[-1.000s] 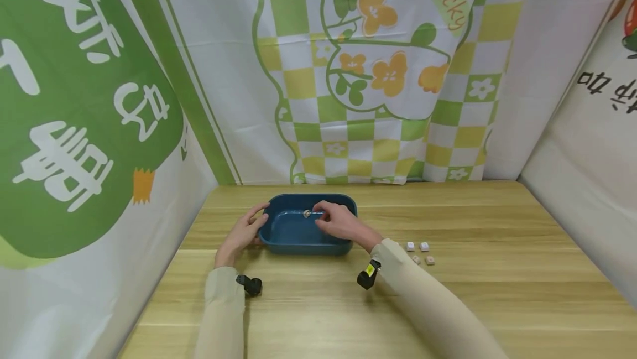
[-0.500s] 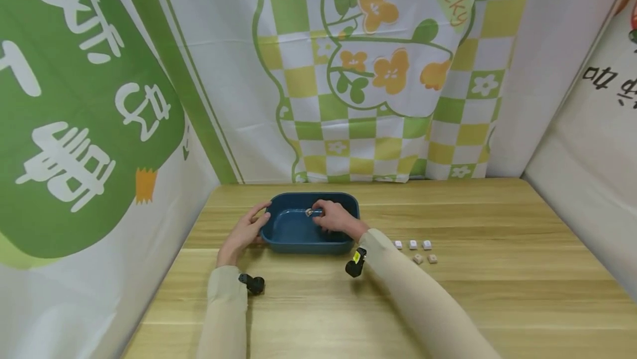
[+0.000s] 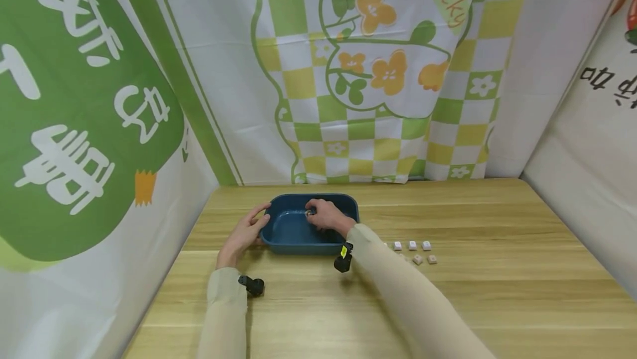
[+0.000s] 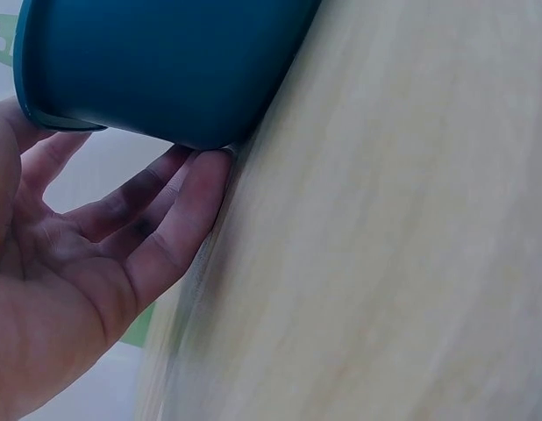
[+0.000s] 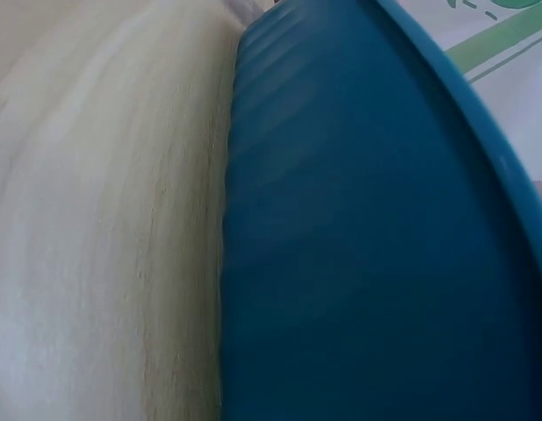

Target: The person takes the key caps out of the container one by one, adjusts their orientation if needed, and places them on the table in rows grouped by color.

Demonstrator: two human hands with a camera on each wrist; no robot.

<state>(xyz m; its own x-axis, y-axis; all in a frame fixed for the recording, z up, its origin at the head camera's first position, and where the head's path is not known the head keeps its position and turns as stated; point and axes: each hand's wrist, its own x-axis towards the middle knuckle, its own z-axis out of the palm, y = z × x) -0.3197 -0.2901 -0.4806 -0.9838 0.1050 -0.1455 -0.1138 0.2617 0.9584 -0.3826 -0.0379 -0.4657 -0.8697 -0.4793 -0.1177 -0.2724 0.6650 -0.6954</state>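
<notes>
A blue rectangular basin (image 3: 288,248) stands on the wooden table. At its left end my left hand (image 3: 244,234) holds it, with fingers about the rim and lower fingertips against the base in the left wrist view. My right hand (image 3: 325,216) reaches over the right side into the basin. Its thumb and forefinger close around a small pale keycap (image 3: 311,212), mostly covered by the fingertips. In the right wrist view only the basin's ribbed outer wall (image 5: 341,193) and the table show; the right hand's fingers are hidden there.
Right of the basin lie several white keycaps (image 3: 412,245) in a row. In front of them are beige keycaps (image 3: 432,259), partly covered by the right sleeve (image 3: 398,287). Printed cloth (image 3: 348,143) hangs behind the table and at both sides.
My right hand has moved left inside the basin, and its fingertips have come together around the keycap. More keycaps show beside the right forearm. The left hand stays on the basin.
</notes>
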